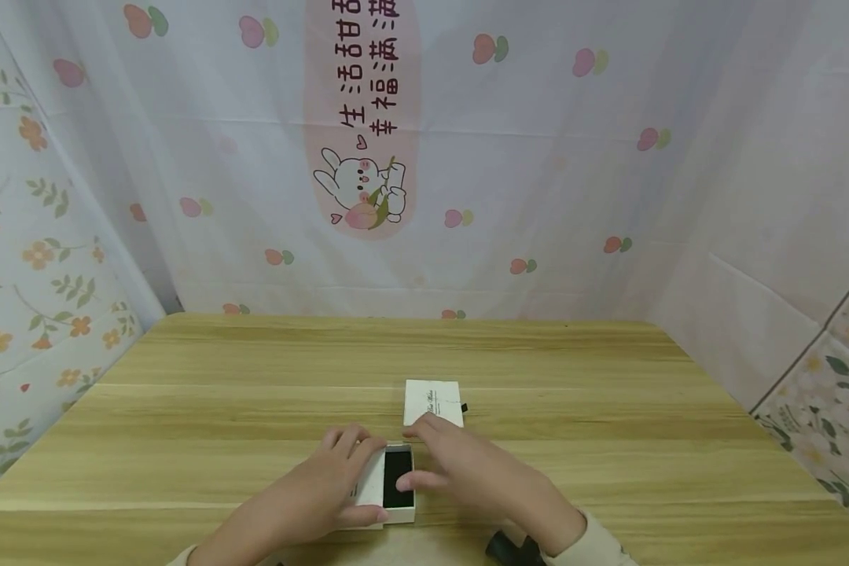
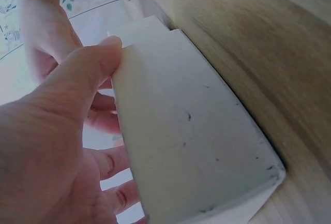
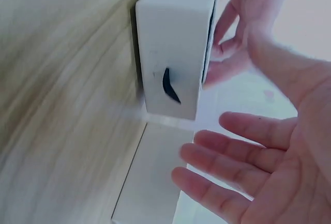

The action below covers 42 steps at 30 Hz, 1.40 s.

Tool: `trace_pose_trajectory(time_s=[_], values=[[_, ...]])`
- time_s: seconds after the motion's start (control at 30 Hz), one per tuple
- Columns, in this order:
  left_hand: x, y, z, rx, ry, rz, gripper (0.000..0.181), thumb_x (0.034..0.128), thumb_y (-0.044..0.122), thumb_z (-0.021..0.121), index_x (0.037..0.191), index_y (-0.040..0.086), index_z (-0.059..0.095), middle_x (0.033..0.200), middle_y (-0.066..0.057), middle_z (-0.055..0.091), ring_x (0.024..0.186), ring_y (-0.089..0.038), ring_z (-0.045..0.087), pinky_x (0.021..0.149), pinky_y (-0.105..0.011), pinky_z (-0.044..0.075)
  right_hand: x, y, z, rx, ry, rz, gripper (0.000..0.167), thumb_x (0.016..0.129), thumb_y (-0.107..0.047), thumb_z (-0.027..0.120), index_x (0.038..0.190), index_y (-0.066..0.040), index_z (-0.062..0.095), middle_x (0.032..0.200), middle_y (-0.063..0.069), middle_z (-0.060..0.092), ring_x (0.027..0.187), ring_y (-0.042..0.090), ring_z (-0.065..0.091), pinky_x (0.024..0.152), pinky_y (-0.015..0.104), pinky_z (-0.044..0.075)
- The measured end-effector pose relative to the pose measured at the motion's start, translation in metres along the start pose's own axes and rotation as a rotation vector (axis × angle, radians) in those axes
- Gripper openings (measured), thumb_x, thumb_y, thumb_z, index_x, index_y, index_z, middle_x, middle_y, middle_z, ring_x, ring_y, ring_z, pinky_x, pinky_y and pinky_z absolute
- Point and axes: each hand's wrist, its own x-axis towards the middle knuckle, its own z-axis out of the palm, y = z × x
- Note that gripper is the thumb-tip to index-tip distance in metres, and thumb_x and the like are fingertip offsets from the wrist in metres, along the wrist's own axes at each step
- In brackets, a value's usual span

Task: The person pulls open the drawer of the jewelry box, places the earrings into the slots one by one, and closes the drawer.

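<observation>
A small white drawer box [image 1: 373, 481] lies on the table at the front, its drawer [image 1: 399, 516] pulled partly out to the right, with a black lining [image 1: 391, 478]. My left hand [image 1: 325, 487] grips the outer sleeve, thumb on the near side and fingers on the far side. In the right wrist view a black ribbon tab [image 3: 169, 87] sticks out of the drawer's end. Just right of the drawer is my right hand [image 1: 460, 464], its fingers spread and holding nothing. Beyond it lies a second white box [image 1: 424, 393] with black lettering and a black tab.
The wooden table [image 1: 255, 362] runs back to a printed cloth curtain [image 1: 538, 173], with floral cloth [image 1: 35, 259] at the left. A black object [image 1: 512, 549] sits by the right sleeve at the near edge, partly cut off.
</observation>
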Motion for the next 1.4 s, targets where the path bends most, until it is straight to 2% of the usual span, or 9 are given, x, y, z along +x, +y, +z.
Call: trace_pose_trajectory(time_s=[0.07,0.13,0.3,0.53,0.77,1.07,1.4], values=[[0.000,0.000,0.000,-0.002,0.001,0.004,0.077,0.0795,0.061,0.058,0.130,0.005,0.044,0.118,-0.003,0.043,0.108,-0.025,0.041,0.080,-0.040,0.047,0.000,-0.003,0.001,-0.030,-0.013,-0.016,0.077,0.080,-0.061,0.052,0.134,-0.008,0.045,0.133,0.001,0.048,0.117,0.015,0.051,0.097,0.031,0.044],[-0.001,-0.001,0.000,-0.002,0.001,0.009,0.077,0.0799,0.061,0.057,0.131,0.005,0.044,0.118,-0.003,0.042,0.109,-0.025,0.041,0.080,-0.040,0.048,0.000,-0.005,0.003,-0.064,-0.024,-0.036,0.082,0.077,-0.062,0.055,0.137,-0.007,0.043,0.136,0.001,0.046,0.120,0.015,0.049,0.099,0.031,0.043],[-0.001,0.000,-0.001,-0.018,-0.014,0.006,0.079,0.0798,0.062,0.055,0.133,0.005,0.043,0.118,-0.002,0.041,0.110,-0.024,0.040,0.081,-0.040,0.048,-0.001,-0.006,0.008,-0.073,-0.030,-0.054,0.080,0.076,-0.055,0.063,0.138,-0.008,0.043,0.138,0.001,0.045,0.125,0.015,0.045,0.101,0.031,0.041],[-0.001,0.001,-0.003,-0.023,-0.020,-0.005,0.078,0.0799,0.062,0.056,0.133,0.006,0.044,0.119,-0.003,0.042,0.109,-0.023,0.040,0.079,-0.040,0.048,-0.001,-0.005,0.010,-0.080,-0.022,-0.068,0.077,0.076,-0.056,0.063,0.136,-0.010,0.045,0.136,-0.001,0.045,0.124,0.014,0.045,0.100,0.030,0.042],[-0.003,0.001,-0.004,-0.043,-0.016,0.007,0.078,0.0806,0.062,0.054,0.132,0.004,0.043,0.123,-0.005,0.043,0.109,-0.024,0.040,0.081,-0.040,0.048,0.000,-0.005,0.011,-0.108,-0.014,-0.098,0.080,0.075,-0.058,0.058,0.135,-0.006,0.046,0.137,0.003,0.046,0.123,0.017,0.048,0.099,0.031,0.044],[-0.003,0.001,-0.004,-0.044,-0.019,-0.004,0.078,0.0800,0.064,0.053,0.132,0.006,0.044,0.122,-0.003,0.042,0.108,-0.022,0.039,0.080,-0.039,0.047,-0.001,-0.004,0.012,-0.134,-0.020,-0.112,0.080,0.077,-0.059,0.056,0.135,-0.006,0.045,0.136,0.001,0.045,0.119,0.013,0.049,0.096,0.027,0.045],[-0.002,0.001,-0.005,-0.072,-0.030,-0.008,0.078,0.0798,0.063,0.053,0.133,0.007,0.043,0.121,-0.001,0.042,0.108,-0.020,0.037,0.078,-0.036,0.046,-0.002,-0.003,0.012,-0.110,-0.013,-0.110,0.079,0.076,-0.058,0.058,0.134,-0.006,0.047,0.135,0.001,0.044,0.116,0.012,0.050,0.095,0.028,0.045]])
